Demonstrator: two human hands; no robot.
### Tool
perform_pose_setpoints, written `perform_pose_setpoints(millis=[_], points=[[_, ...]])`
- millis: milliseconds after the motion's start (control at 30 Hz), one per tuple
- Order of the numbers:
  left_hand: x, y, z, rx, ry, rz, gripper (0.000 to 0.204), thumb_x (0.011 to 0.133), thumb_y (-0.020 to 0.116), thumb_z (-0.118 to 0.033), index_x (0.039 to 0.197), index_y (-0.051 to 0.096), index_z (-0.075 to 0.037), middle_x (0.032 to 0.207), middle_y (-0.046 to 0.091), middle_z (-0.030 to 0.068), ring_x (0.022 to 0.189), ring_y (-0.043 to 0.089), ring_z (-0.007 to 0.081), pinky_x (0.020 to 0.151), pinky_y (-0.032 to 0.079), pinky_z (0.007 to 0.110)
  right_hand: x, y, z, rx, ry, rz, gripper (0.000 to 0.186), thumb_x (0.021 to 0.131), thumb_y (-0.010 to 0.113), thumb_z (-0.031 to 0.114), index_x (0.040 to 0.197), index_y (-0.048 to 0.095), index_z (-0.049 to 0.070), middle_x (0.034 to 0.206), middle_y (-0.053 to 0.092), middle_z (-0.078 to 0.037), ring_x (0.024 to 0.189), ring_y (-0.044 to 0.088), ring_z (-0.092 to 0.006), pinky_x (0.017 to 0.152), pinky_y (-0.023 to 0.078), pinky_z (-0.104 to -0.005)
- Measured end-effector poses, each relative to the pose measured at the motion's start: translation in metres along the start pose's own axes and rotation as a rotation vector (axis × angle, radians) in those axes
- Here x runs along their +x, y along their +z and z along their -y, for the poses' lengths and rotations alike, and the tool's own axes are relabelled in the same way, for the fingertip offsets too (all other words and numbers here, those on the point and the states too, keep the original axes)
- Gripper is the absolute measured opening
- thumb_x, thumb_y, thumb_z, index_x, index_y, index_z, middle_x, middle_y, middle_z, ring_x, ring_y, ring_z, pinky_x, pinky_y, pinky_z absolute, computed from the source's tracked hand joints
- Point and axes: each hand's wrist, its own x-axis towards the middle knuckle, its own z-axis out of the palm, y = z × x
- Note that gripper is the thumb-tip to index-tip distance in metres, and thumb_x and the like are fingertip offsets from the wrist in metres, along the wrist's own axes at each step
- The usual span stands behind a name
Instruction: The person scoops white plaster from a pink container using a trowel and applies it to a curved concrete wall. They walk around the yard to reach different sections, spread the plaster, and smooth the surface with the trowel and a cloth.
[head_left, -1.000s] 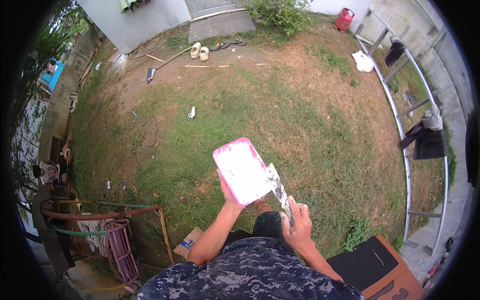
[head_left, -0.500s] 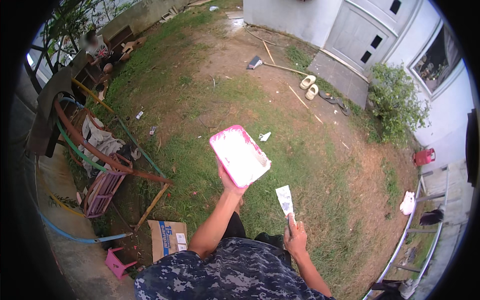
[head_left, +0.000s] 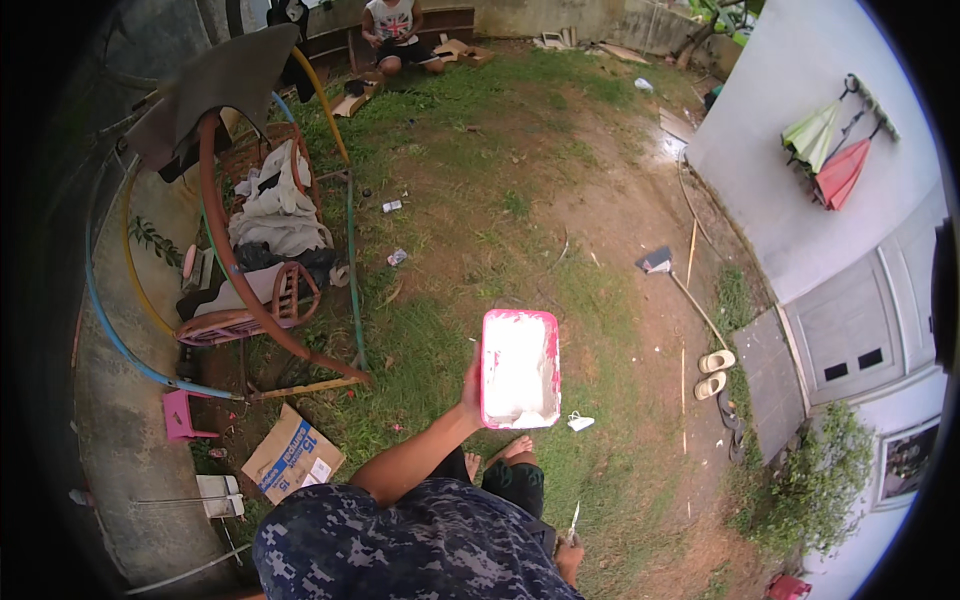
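My left hand [head_left: 468, 390] grips a pink rectangular tray [head_left: 486, 370] coated with white paint or paste, held out over the grass at the middle of the view. My right hand [head_left: 568, 555] is low beside my hip, closed on a paint-smeared putty knife [head_left: 574, 518] whose blade points up, apart from the tray. My bare foot [head_left: 515, 450] shows below the tray.
A colourful tubular swing frame [head_left: 210, 180] with piled cloth stands left, near flattened cardboard [head_left: 290, 455] and a pink stool [head_left: 180, 415]. Another person [head_left: 390, 30] sits at the back wall. Right are clogs [head_left: 712, 370], a broom [head_left: 655, 262], a doorstep [head_left: 775, 380] and a bush [head_left: 830, 490].
My view has swung left toward the swing frame and seated person. The putty knife left the tray's edge and dropped to my right hip; my left hand still holds the tray.
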Motion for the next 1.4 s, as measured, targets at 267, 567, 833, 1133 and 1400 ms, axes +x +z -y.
perform_pose_setpoints(millis=[267,567,833,1133,1400], points=[[0.122,-0.004,-0.071,0.110,0.272,-0.100,0.083,0.091,0.039,-0.070,0.148,0.034,-0.010,0.147,0.043,0.0159,0.129,0.048,0.0361,0.108,0.037,0.058,0.177,0.016,0.194,-0.063,-0.313,0.137,0.055,0.081,0.073,0.005,0.131,0.052,-0.008,0.108,0.068,-0.019,0.094,0.066,-0.0228,0.082,0.050,-0.0334],[0.266,0.022,-0.131,0.016,0.519,-0.091,0.081,0.090,0.042,-0.068,0.148,0.036,-0.011,0.146,0.043,0.0160,0.128,0.048,0.0366,0.107,0.037,0.059,0.244,0.017,0.650,-0.463,-1.032,0.204,0.046,0.085,0.069,0.013,0.127,0.058,-0.002,0.099,0.070,-0.019,0.078,0.062,-0.0183,0.073,0.050,-0.0329],[0.392,0.001,-0.207,0.006,0.672,-0.165,0.081,0.089,0.043,-0.070,0.145,0.041,-0.012,0.141,0.049,0.0163,0.123,0.053,0.0377,0.104,0.041,0.059,0.179,0.094,0.876,-0.544,-1.503,0.576,0.043,0.076,0.074,0.008,0.118,0.066,0.003,0.094,0.069,-0.019,0.070,0.068,-0.0286,0.063,0.051,-0.0367],[0.592,0.006,-0.340,0.054,0.395,-0.192,0.084,0.088,0.040,-0.073,0.144,0.041,-0.011,0.141,0.049,0.0171,0.125,0.051,0.0370,0.105,0.040,0.057,0.159,0.160,1.053,-0.842,-1.417,0.519,0.035,0.077,0.073,0.018,0.113,0.070,0.017,0.087,0.067,-0.010,0.070,0.066,-0.0327,0.062,0.053,-0.0419],[0.752,-0.004,-0.429,0.040,0.293,-0.201,0.080,0.092,0.037,-0.069,0.146,0.039,-0.010,0.144,0.046,0.0165,0.128,0.049,0.0363,0.107,0.039,0.055,0.220,0.204,1.191,-0.711,-1.353,0.373,0.030,0.077,0.072,0.019,0.107,0.071,0.014,0.080,0.066,-0.010,0.069,0.065,-0.0312,0.062,0.052,-0.0392]])
